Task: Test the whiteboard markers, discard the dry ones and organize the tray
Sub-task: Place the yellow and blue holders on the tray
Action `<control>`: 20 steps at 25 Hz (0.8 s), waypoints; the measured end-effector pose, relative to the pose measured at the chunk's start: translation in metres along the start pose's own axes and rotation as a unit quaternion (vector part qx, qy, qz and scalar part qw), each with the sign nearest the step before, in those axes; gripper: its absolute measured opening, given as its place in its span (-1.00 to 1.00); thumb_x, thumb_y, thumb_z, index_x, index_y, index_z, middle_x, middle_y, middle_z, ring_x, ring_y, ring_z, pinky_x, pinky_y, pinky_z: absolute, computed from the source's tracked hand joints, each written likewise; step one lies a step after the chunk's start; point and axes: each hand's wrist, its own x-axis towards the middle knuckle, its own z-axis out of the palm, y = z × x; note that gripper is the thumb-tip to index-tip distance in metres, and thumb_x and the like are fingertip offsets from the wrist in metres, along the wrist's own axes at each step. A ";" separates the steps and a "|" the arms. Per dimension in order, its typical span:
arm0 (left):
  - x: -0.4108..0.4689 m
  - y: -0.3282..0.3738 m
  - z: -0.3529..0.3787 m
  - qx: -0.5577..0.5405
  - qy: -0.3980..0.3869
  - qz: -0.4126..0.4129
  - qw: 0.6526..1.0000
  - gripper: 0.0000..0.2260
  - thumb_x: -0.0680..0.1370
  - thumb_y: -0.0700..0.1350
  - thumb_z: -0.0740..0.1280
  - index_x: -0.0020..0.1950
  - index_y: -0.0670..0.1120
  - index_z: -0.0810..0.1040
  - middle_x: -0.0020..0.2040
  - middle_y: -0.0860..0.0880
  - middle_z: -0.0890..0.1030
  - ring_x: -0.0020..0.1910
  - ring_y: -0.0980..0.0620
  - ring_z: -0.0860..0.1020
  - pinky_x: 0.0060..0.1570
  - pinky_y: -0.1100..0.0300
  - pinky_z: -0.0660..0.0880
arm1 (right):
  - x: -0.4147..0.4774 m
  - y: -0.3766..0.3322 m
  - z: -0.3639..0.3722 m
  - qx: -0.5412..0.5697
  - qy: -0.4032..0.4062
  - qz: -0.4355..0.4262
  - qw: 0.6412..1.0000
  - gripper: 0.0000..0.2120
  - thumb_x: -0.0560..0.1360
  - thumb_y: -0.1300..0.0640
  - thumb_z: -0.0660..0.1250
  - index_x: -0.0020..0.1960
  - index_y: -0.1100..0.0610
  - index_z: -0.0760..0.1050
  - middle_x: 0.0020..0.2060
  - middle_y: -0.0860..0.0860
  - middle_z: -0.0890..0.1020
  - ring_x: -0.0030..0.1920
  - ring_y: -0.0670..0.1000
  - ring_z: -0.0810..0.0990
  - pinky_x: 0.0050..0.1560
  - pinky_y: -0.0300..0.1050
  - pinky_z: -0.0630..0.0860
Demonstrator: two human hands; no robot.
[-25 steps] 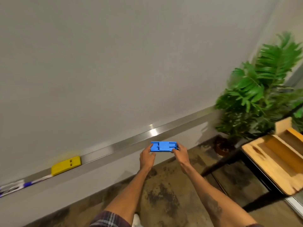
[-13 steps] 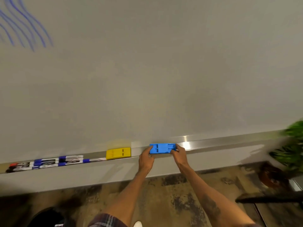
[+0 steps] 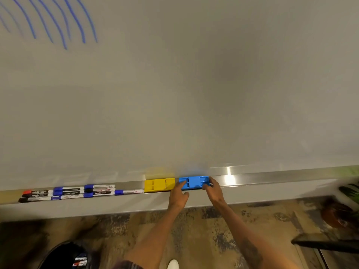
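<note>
A blue eraser (image 3: 194,182) rests on the metal whiteboard tray (image 3: 272,176), right beside a yellow eraser (image 3: 159,184). My left hand (image 3: 177,195) touches the blue eraser's left end and my right hand (image 3: 213,190) grips its right end. Several capped markers (image 3: 77,191), mostly blue-capped with one red and some black, lie in rows on the tray to the left of the yellow eraser. Blue test strokes (image 3: 58,20) mark the whiteboard (image 3: 194,84) at the top left.
A black bin (image 3: 64,256) holding discarded markers stands on the floor at the bottom left. A potted plant (image 3: 342,210) and a dark table edge (image 3: 326,244) are at the right. My white shoe tip (image 3: 173,264) shows below.
Both hands carried the blue eraser left along the tray and set it down beside the yellow eraser. The view swung left, bringing the markers, strokes and bin into sight.
</note>
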 end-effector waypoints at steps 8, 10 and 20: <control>0.002 -0.002 0.002 -0.007 0.014 -0.004 1.000 -0.53 0.60 -0.27 0.30 0.50 -0.03 0.37 0.59 -0.04 0.20 0.55 -0.03 0.22 0.47 0.15 0.23 | 0.003 0.004 0.010 -0.013 -0.001 0.017 1.000 -0.56 0.56 0.34 0.28 0.42 0.23 0.33 0.31 0.19 0.49 0.18 0.07 0.48 0.18 -0.14 0.41; 0.001 0.001 0.004 -0.010 0.014 -0.011 1.000 -0.54 0.61 -0.26 0.29 0.50 -0.05 0.36 0.59 -0.05 0.18 0.55 -0.04 0.22 0.47 0.15 0.22 | 0.003 0.005 0.010 -0.021 -0.009 0.015 1.000 -0.55 0.56 0.34 0.27 0.43 0.23 0.32 0.32 0.20 0.48 0.15 0.03 0.46 0.18 -0.14 0.41; -0.002 0.018 0.014 0.005 0.018 -0.032 0.999 -0.57 0.64 -0.18 0.27 0.51 -0.06 0.35 0.54 -0.11 0.25 0.52 -0.09 0.26 0.47 0.09 0.25 | 0.004 0.012 0.011 -0.048 -0.035 0.008 0.998 -0.50 0.58 0.31 0.25 0.50 0.19 0.24 0.38 0.17 0.44 0.28 0.11 0.47 0.22 -0.13 0.40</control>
